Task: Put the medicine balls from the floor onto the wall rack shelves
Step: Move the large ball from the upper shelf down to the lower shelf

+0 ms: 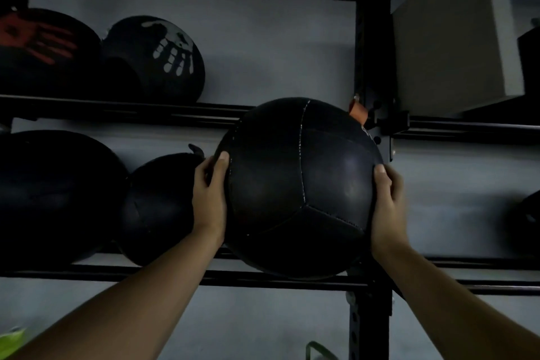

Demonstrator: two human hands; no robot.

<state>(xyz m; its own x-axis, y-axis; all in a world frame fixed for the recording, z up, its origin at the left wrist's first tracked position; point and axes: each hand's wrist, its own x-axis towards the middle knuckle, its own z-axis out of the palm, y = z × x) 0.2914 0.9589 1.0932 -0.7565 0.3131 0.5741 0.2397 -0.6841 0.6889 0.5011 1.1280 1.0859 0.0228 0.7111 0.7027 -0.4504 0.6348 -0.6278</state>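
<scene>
A large black medicine ball (298, 187) is in the middle of the view, held between both hands. The left hand (209, 199) presses flat on its side at 9 o'clock, fingers spread, thumb on the front. The right hand (388, 204) presses on the side at 3 o'clock in the same way. The bottom of the ball is at the front bars of the lower shelf (263, 278) of the black wall rack; I cannot tell if it rests there. At 9 o'clock of it, two more black balls lie on this shelf, one small (157, 207) and one big (55, 193). On the upper shelf (117, 111), at 10 o'clock, sit a ball with a white handprint (157, 58) and a ball with a red handprint (41, 50), touching. A black upright post (372, 67) stands at 1 o'clock.
</scene>
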